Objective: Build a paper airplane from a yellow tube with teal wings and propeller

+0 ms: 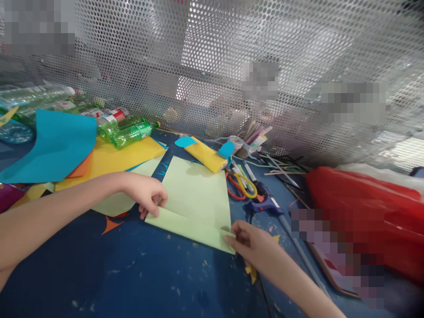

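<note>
A pale green sheet of paper [198, 190] lies on the blue table, its near edge folded up into a strip. At the left end of that fold, my left hand [149, 194] pinches the paper between thumb and fingers. My right hand [245, 240] grips the right end of the fold, thumb on top. Just beyond the sheet lies a yellow paper roll [205, 154] with blue rounded paper pieces attached. To the right of the sheet are scissors with yellow handles [247, 185] and a blue glue gun [266, 203].
Plastic bottles [135, 134] and coloured sheets, including a curled blue sheet [62, 145], lie at the left. A red bag [361, 212] and a phone [334, 269] are on the right. A perforated metal screen [149, 57] stands behind the table. Orange scraps [111, 225] lie near my left arm.
</note>
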Tool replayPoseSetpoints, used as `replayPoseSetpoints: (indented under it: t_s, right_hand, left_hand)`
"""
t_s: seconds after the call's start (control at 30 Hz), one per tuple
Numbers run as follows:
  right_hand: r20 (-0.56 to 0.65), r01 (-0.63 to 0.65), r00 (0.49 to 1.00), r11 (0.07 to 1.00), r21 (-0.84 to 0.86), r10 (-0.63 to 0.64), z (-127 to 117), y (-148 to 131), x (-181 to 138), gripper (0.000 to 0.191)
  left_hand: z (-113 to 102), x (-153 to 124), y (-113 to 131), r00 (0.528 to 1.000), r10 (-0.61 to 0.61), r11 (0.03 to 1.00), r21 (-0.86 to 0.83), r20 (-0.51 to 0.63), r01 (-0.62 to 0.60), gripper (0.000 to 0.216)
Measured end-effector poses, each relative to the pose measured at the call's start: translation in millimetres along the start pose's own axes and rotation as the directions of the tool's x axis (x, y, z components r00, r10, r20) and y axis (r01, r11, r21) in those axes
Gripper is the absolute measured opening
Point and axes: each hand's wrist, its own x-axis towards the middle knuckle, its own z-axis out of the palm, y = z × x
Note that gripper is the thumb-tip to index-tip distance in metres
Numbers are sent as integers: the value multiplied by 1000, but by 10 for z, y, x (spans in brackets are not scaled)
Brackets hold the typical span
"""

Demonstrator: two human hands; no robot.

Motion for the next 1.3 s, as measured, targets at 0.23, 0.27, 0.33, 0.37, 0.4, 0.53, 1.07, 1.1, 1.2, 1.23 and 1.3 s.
replayPoseSetpoints:
  t_s: [0.23,0.27,0.33,0.37,0.4,0.53,1.07,1.1,1.2,1.23,1.3]
  right_hand:
    - [-43,-11,999,997,-75,7,59,-5,11,15]
    - [-44,-8,999,997,-78,5,66,-3,12,16]
    - [-55,-8,998,994,-106,2,75,1,15,17]
    - [-60,-9,998,993,-122,2,78,3,17,18]
    - [-61,-11,998,991,-131,3,80,4,18,18]
    - [-45,-22,999,993,-112,17,84,3,25,20]
    - [-74,30,997,995,-100,-38,90,41,51,19]
    - [-85,39,995,994,-105,-49,90,42,53,19]
    - [-99,38,994,994,-106,-48,92,42,59,18]
    - [-88,28,995,995,-96,-36,92,38,60,17]
    - [-64,8,998,997,-80,-13,91,27,58,16]
  left_hand:
    - [64,-49,84,995,-50,994,95,-85,58,3]
    - [73,-56,94,993,-57,992,104,-99,68,3]
    - [92,-65,111,991,-61,989,128,-118,76,3]
    - [102,-69,121,990,-61,986,146,-128,79,3]
    - [113,-72,131,988,-61,982,169,-141,84,3]
    - [155,-80,184,977,-89,964,231,-192,134,5]
    - [527,-61,376,826,226,711,667,-517,223,41]
    - [620,-25,388,806,330,696,704,-491,144,47]
    - [907,84,396,743,558,653,748,-369,-119,47]
    - [993,109,388,744,559,671,726,-366,-148,52]
    - [1130,137,358,766,530,719,671,-362,-180,63]
